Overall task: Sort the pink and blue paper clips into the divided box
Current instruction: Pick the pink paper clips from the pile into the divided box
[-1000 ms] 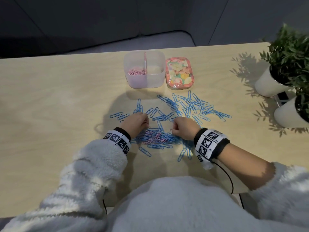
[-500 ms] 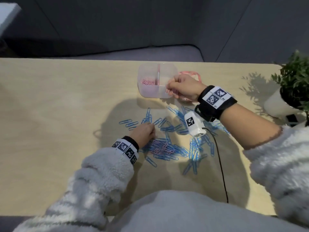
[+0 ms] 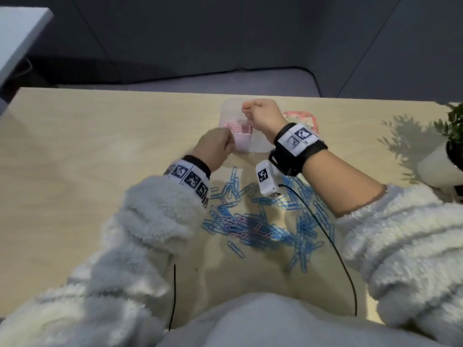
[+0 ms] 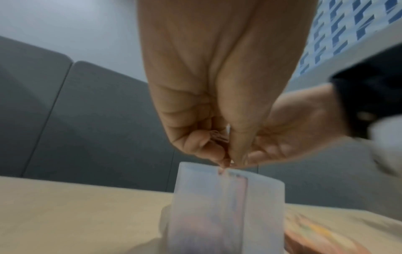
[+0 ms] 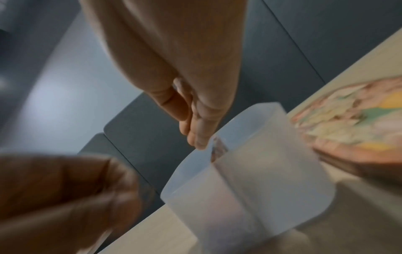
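Note:
The translucent divided box (image 3: 260,144) stands at the table's far middle, with pink paper clips (image 3: 235,127) in its left compartment. My left hand (image 3: 220,144) is at the box's left front corner; the left wrist view shows the left hand (image 4: 226,159) just above the box rim (image 4: 261,197), pinching a few pink clips (image 4: 217,137). My right hand (image 3: 258,116) hovers over the box. In the right wrist view the right hand (image 5: 193,135) has straight fingers by the divider of the box (image 5: 272,154), with nothing seen in them. A mixed pile of blue and pink clips (image 3: 250,226) lies nearer me.
A floral lid (image 3: 303,116) lies right of the box, also in the right wrist view (image 5: 348,123). A potted plant (image 3: 451,136) in a white pot (image 3: 436,169) stands at the right edge. Bare table spreads out on the left.
My left hand left the pile and rose to the box's left front with pink clips. My right hand moved from the box's front right to above it.

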Motion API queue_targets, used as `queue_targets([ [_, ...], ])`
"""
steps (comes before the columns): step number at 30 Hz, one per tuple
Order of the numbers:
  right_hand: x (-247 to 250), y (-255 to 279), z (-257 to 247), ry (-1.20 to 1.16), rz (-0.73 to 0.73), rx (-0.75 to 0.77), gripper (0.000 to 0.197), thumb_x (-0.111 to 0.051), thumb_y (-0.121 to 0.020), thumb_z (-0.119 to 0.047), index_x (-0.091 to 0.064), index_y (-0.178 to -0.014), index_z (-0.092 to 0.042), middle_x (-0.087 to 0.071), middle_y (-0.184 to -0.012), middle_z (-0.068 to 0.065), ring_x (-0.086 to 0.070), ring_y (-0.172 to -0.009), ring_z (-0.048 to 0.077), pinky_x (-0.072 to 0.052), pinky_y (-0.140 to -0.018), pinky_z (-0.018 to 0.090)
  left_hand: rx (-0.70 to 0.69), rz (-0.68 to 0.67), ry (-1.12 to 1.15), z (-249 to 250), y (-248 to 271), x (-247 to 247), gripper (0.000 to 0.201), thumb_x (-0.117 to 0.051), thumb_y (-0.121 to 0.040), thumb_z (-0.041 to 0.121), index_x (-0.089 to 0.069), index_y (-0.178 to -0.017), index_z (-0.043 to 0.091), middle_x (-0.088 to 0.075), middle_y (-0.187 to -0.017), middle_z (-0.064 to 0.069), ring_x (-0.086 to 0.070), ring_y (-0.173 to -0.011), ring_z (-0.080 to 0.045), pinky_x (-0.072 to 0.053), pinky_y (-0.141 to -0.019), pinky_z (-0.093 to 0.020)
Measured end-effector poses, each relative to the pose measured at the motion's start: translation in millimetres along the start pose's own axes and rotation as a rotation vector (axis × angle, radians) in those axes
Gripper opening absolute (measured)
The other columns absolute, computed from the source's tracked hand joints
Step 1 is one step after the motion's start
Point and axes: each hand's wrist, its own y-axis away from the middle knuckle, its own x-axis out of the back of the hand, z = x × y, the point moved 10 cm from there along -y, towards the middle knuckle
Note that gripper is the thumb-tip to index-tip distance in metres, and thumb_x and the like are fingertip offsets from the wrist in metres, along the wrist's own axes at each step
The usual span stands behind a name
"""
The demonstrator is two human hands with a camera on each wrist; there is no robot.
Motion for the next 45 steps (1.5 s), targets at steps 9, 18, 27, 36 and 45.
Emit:
queue_targets([
  [9,102.2,83.3,49.2,-0.041,0.138,-0.001,0.033,-0.030,-0.092,0.009,-0.052,-0.073,-0.009,-0.054,-0.068,0.010,-0.056,-0.035,0.006,-0.049,-0.040,0.020,0.102,-0.037,-0.117,18.9,-69.8,-3.5,0.022,-0.051,-0.088,0.011,-0.058,-0.107,0.001,-0.060,-0.116,-0.021,-0.056,-0.108,-0.037,-0.044,-0.089,-0.039],
  [18,114.3,126.8,133.8,0.785,-0.136,0.049,0.022,-0.064,-0.076,-0.004,-0.061,-0.070,-0.024,-0.062,-0.070,-0.007,-0.059,-0.067,0.011,-0.048,-0.070,0.025,-0.153,0.186,-0.049,25.6,-10.7,-0.6,0.019,-0.049,-0.086,0.005,-0.065,-0.096,0.002,-0.063,-0.106,-0.017,-0.054,-0.102,-0.034,-0.039,-0.089,-0.034],
  [27,100.5,141.7,139.8,1.094,-0.183,0.168,0.003,-0.066,-0.080,-0.014,-0.064,-0.082,-0.014,-0.065,-0.093,0.003,-0.060,-0.092,0.025,-0.048,-0.080,0.037,0.079,-0.185,0.048,-45.4,93.5,-85.5,0.008,-0.067,-0.079,0.015,-0.065,-0.086,0.011,-0.061,-0.089,-0.011,-0.058,-0.087,-0.028,-0.047,-0.080,-0.036],
  [36,92.7,148.0,128.6,1.014,-0.127,0.250,0.010,-0.048,-0.089,-0.009,-0.058,-0.088,-0.009,-0.064,-0.088,0.007,-0.056,-0.081,0.026,-0.043,-0.070,0.033,0.061,-0.122,0.019,-53.0,96.6,-76.0,0.007,-0.064,-0.083,0.018,-0.067,-0.088,0.015,-0.060,-0.089,-0.005,-0.057,-0.085,-0.024,-0.045,-0.077,-0.036],
  [45,42.6,149.0,138.3,0.562,-0.289,-0.022,0.025,-0.044,-0.085,0.000,-0.064,-0.076,-0.012,-0.055,-0.066,0.003,-0.047,-0.057,0.015,-0.039,-0.055,0.021,-0.071,-0.244,-0.225,-40.6,78.5,-89.1,0.009,-0.061,-0.084,0.016,-0.067,-0.091,0.014,-0.060,-0.101,-0.010,-0.053,-0.096,-0.031,-0.045,-0.083,-0.043],
])
